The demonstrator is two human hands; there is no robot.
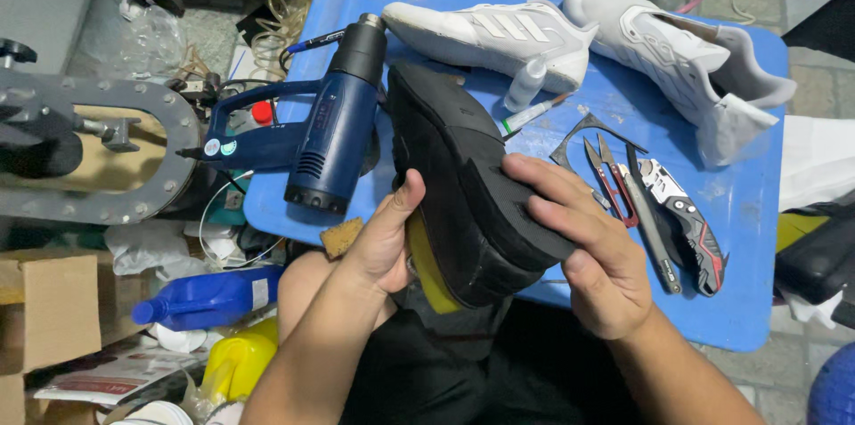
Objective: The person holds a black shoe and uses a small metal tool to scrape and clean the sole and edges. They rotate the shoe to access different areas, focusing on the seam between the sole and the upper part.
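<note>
Your left hand (383, 242) and right hand (592, 247) grasp the black shoe (463, 184) (sole up, yellow lining showing), fingers clenched around it.

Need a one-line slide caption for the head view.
Both hands, left hand and right hand, grip a black shoe over a blue table beside a heat gun.

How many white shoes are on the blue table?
2. One white sneaker lies at the blue table's far edge, middle; the other white sneaker lies to its right, near the far right corner. None seem hidden.
</note>
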